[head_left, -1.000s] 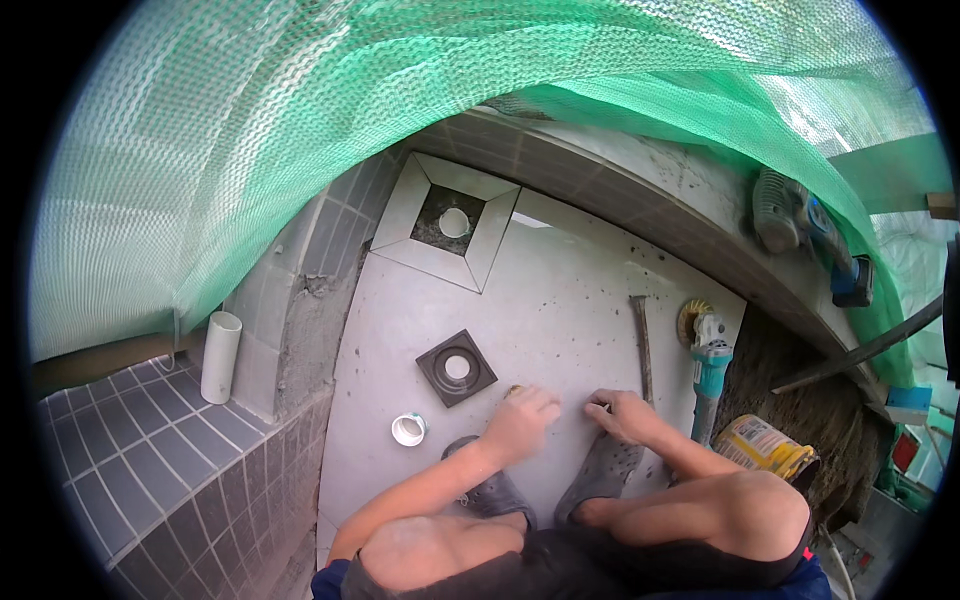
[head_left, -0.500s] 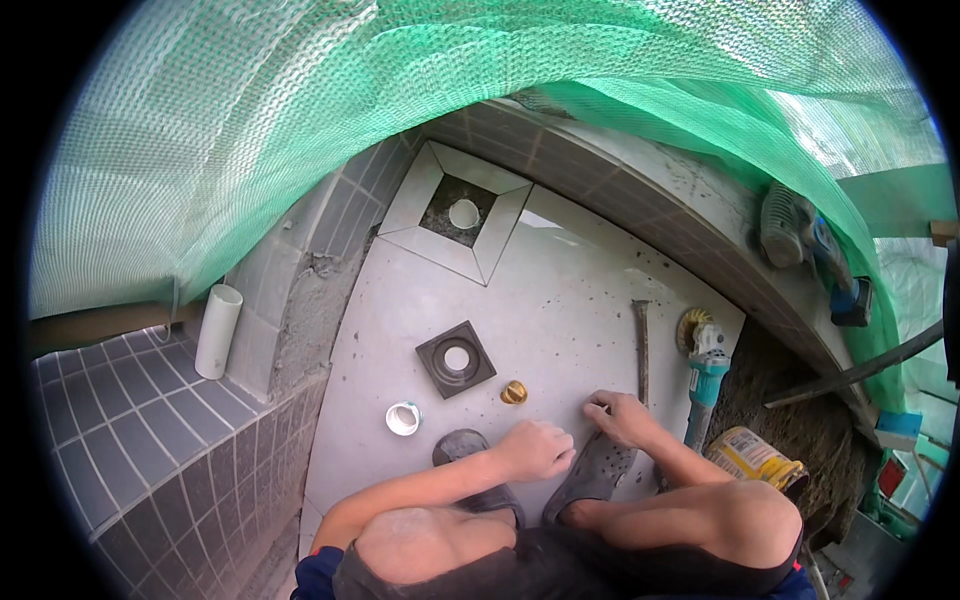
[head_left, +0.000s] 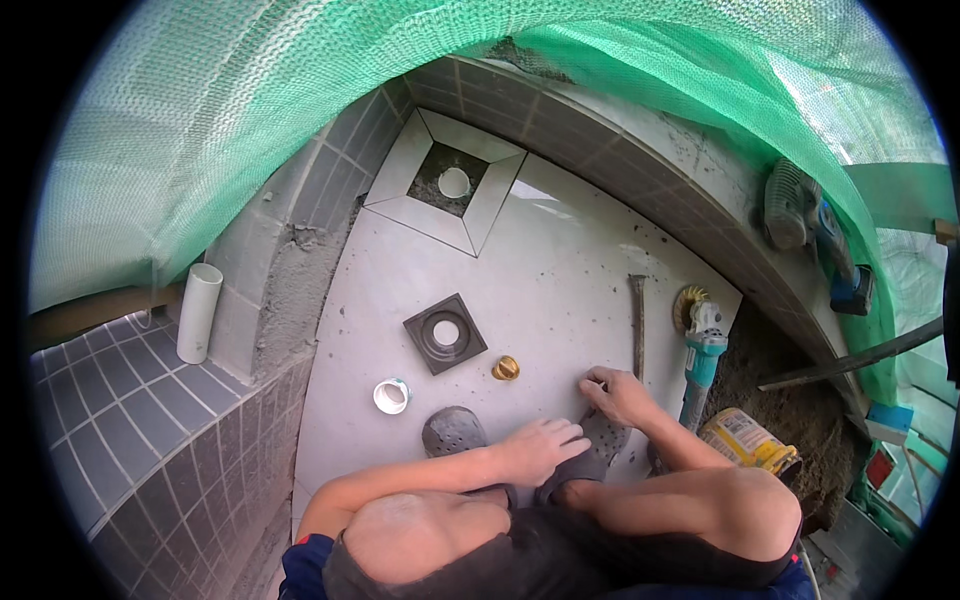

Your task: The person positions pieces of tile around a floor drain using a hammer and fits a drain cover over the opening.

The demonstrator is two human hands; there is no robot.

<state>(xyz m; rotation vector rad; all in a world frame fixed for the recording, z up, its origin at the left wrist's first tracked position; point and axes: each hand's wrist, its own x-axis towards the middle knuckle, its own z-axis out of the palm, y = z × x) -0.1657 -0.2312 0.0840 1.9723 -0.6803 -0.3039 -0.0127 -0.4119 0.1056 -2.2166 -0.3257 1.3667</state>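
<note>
My left hand (head_left: 540, 449) hovers between my two grey clogs, its fingers loosely stretched toward the right and nothing visible in them. My right hand (head_left: 622, 399) is over the toe of the right clog (head_left: 604, 437), thumb and fingers curled together; anything inside them is hidden. Just ahead of the hands, a round brass-coloured fitting (head_left: 506, 368) rests on the pale tile floor. Left of that lies a dark square drain frame (head_left: 445, 333) with a round hole. A white plastic ring-shaped cap (head_left: 392, 396) sits nearer, in front of the left clog (head_left: 453, 432).
A teal angle grinder (head_left: 703, 350) and a metal bar (head_left: 638, 325) lie to the right, beside a yellow bucket (head_left: 748, 440). A square floor recess (head_left: 437, 192) holds a pipe opening. White pipe (head_left: 200, 313) stands on the left tiled ledge. Green netting (head_left: 250, 130) hangs around.
My left hand's fingers have loosened from a curled shape and stretched out. My right hand stays curled at the clog. The whole view has shifted, so floor objects appear slightly higher and further left.
</note>
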